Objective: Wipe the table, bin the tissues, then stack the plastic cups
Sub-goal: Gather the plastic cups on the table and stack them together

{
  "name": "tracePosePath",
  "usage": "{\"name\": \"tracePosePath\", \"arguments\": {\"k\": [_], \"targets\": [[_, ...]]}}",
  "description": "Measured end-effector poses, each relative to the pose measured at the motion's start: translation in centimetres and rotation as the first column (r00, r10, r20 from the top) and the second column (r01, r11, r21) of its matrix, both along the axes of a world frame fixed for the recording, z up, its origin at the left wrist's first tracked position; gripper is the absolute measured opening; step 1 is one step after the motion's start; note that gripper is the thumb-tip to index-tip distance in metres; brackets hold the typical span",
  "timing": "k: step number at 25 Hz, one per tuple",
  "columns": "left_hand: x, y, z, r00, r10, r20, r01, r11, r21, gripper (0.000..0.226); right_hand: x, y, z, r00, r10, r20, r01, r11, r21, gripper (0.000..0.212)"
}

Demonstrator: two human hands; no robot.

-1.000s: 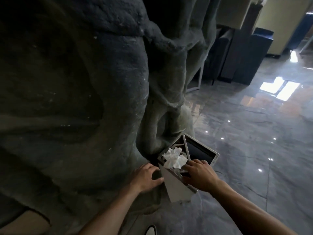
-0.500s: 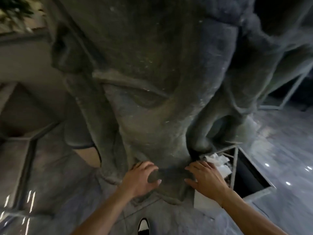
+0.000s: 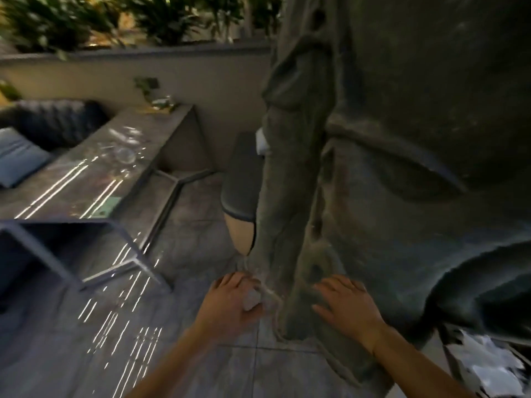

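Note:
White crumpled tissues (image 3: 488,366) lie in the bin (image 3: 452,359) at the lower right edge, blurred. My right hand (image 3: 347,308) is flat with fingers apart and holds nothing; it hovers in front of the grey sculpture, left of the bin. My left hand (image 3: 232,300) is loosely curled and empty, over the floor at the sculpture's foot. The long grey table (image 3: 71,191) stands at the left, with clear plastic cups (image 3: 123,153) on it, too blurred to tell apart.
A large grey stone-like sculpture (image 3: 388,168) fills the right half. Another person's leg (image 3: 241,185) shows behind it. A dark sofa with a blue cushion (image 3: 17,156) sits beyond the table. Plants (image 3: 115,18) line a ledge at the back. The floor is glossy tile.
The view has swung left: the bin and tissues slid to the lower right edge and the table came into sight. My right hand has drawn away from the bin, empty.

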State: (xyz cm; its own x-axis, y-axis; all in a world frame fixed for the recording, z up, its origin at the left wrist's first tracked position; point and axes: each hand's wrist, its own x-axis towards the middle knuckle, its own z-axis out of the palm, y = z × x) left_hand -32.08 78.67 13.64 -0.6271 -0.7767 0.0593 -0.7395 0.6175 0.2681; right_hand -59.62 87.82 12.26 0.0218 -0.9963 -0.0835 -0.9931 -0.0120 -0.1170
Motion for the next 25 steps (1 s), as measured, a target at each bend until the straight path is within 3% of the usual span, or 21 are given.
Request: {"name": "tracePosePath", "arguments": {"k": [10,21,25], "targets": [[16.2,-3.3,0.4,0.957,0.286,-0.058,-0.289,0.954,-0.072,0.062,15.7,-11.4,1.9,0.959,0.282,-0.023,-0.282,0.952,-0.116,0.051],[31.4,-6.6,-1.4,0.827,0.544,0.142,-0.536,0.839,-0.09,0.072,32.0,-20.1,1.4,0.899,0.436,-0.045,-0.438,0.889,-0.137,0.058],[33.9,-7.3,-2.0,0.772,0.627,0.109,-0.621,0.779,-0.083,0.07,35.1,-22.5,0.1,0.865,0.498,-0.064,-0.502,0.86,-0.09,0.059]]}}
